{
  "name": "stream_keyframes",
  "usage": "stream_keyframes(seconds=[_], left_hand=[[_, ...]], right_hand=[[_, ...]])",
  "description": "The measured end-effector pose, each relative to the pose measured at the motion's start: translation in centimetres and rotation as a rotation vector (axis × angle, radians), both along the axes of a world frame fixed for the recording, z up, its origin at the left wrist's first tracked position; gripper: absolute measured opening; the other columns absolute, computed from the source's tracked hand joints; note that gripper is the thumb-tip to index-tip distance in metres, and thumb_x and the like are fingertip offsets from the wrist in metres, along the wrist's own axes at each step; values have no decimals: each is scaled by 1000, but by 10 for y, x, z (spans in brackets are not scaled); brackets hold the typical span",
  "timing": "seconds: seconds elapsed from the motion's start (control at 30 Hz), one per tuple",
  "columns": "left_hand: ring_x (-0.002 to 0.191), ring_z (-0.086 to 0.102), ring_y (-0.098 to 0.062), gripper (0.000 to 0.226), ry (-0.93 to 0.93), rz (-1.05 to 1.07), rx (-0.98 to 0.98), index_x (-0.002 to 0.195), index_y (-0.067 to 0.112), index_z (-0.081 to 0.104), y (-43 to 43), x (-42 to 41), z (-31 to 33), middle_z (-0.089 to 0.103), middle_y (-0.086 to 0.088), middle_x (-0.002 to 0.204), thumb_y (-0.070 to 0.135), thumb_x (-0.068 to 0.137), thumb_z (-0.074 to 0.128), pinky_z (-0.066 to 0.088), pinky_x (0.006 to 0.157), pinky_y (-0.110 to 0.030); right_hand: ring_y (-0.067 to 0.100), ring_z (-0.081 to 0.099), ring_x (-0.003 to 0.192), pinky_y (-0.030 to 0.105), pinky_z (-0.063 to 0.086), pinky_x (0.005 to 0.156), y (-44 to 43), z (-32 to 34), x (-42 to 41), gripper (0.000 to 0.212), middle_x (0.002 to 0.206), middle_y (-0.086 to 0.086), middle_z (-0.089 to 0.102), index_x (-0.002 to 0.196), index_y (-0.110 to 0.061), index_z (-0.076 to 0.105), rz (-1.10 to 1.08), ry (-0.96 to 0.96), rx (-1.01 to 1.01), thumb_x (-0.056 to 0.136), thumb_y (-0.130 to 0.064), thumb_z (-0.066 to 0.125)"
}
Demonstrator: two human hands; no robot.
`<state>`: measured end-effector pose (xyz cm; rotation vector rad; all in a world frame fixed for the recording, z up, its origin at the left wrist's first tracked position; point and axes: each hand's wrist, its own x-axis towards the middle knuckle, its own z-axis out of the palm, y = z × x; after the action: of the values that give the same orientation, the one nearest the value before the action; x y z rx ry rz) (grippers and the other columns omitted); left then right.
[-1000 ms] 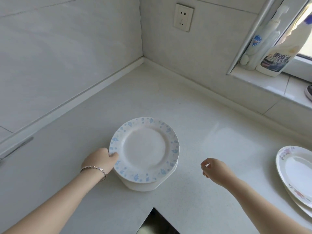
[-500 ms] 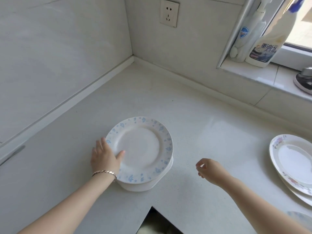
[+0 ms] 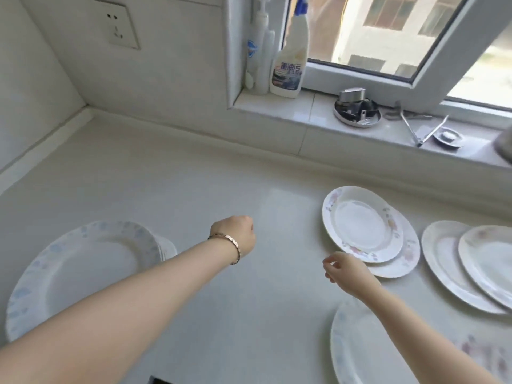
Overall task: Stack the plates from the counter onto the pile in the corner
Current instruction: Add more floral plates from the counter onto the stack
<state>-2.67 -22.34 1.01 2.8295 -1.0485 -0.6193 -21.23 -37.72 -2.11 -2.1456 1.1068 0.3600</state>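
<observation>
The pile [image 3: 69,270] sits at the lower left of the white counter, topped by a white plate with a blue-flower rim. My left hand [image 3: 235,234], bracelet on the wrist, hovers over bare counter right of the pile, fingers curled, holding nothing. My right hand [image 3: 346,273] holds nothing, fingers loosely curled, just below the rim of two overlapping pink-flowered plates [image 3: 363,225]. Two more overlapping plates [image 3: 448,261] lie at the right edge. Another blue-rimmed plate [image 3: 360,345] lies at the bottom right, partly under my right forearm.
A window sill runs along the back with two cleaning bottles [image 3: 288,62], a metal dish of small tools [image 3: 357,112], tongs [image 3: 415,128] and a small dish [image 3: 448,137]. A wall socket [image 3: 119,26] is at the upper left. The counter's front edge has a dark gap [image 3: 158,381].
My left hand has let go of the pile's rim and moved right. The view has swung right, so the pile sits at the lower left and more plates show on the right.
</observation>
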Motion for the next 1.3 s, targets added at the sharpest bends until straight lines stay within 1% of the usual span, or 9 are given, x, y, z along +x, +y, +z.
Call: stream_keyframes(seconds=[0.13,0.3,0.4,0.5,0.63,0.77,1.03,1.17,1.3], left_hand=[[91,57,-28,30,14,-4,93,112,12,59,-44,-14,-17,65,-7,116,13,91,36,34,71,-27],[86,53,-26,24,15,8,174,100,15,58,-72,-32,-37,63,-5,104,13,91,36,34,71,-26],[81,50,-25,22,35,54,195,97,17,57,-77,-36,-48,57,-2,92,13,89,37,35,69,-25],[81,50,-23,18,38,110,185,91,21,53,-75,-34,-49,60,-2,96,14,90,36,35,68,-24],[82,51,-23,26,39,177,167,103,19,60,-67,-30,-49,66,-1,107,17,90,38,37,69,-24],[82,53,-24,25,30,211,149,98,17,60,-48,-27,-43,66,-3,100,17,90,37,38,67,-25],[88,56,-26,27,-57,268,57,104,17,61,28,-4,-6,67,-5,109,17,90,39,39,71,-26],[102,62,-29,24,-110,342,-7,102,15,63,93,19,22,68,-8,110,17,90,42,43,76,-28],[88,59,-28,22,-181,456,-47,97,17,63,176,42,41,69,-8,104,18,90,41,38,69,-26]], right_hand=[[23,61,85,26,44,66,-61,-5,-30,22,93,5,67,103,-16,64,-165,1,-53,89,-20,48],[35,52,116,36,43,91,-123,-25,-43,52,135,22,47,136,1,37,-533,-8,-52,90,-19,49],[37,56,108,38,46,86,-142,-37,-40,63,119,23,57,138,9,25,-714,14,108,91,-23,50],[30,55,84,38,49,80,-147,-44,-35,52,81,14,58,130,8,40,-908,-131,280,89,-20,56],[34,62,98,47,51,94,-149,-52,-35,49,118,20,62,126,2,50,-1046,-261,429,83,-18,66],[34,58,113,43,49,97,-140,-53,-40,39,125,16,60,122,-2,53,-1172,-452,454,85,-7,63],[21,63,81,20,57,52,-77,-11,-23,30,108,13,63,114,-4,56,-1040,-700,633,85,1,60],[22,63,77,19,57,51,-18,21,22,29,89,8,65,112,-7,58,-809,-724,769,84,0,59],[21,64,70,17,55,47,56,42,72,21,84,9,65,104,-7,58,-570,-661,826,84,0,58]])
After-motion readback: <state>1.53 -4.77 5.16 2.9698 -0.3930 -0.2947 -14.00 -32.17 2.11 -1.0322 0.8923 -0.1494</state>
